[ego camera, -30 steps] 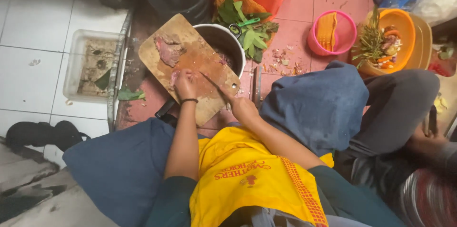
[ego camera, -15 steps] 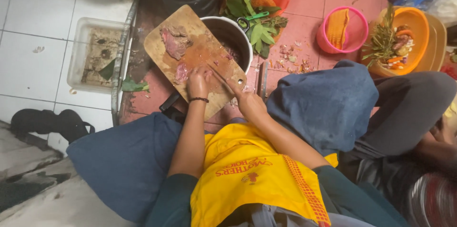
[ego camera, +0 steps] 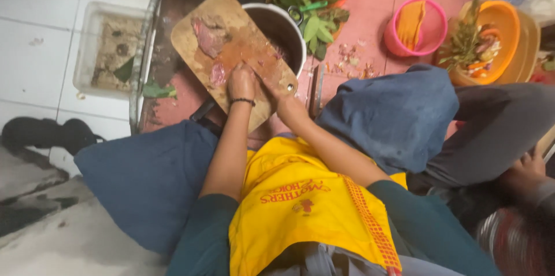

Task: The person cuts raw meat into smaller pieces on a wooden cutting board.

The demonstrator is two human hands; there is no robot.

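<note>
Wooden cutting board (ego camera: 199,50) lies across the metal pot (ego camera: 283,30), and on it the left hand (ego camera: 241,81) presses closed fingers on red meat (ego camera: 218,72) while the right hand (ego camera: 276,92) grips something I cannot tell.

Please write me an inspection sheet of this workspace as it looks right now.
Surface: pink tiled floor, scraps scattered on it; white tiles at left.
Job's things: wooden board resting on a pot, red meat on it.
Clutter: green leaves, pink bowl, orange bowl of vegetables, clear tub, black sandals.
Hands: left hand pressed on the meat; right hand beside it on the board, a tool cannot be made out.
Cables: nothing seen.
Surroundings: another person's hand at right.
</note>
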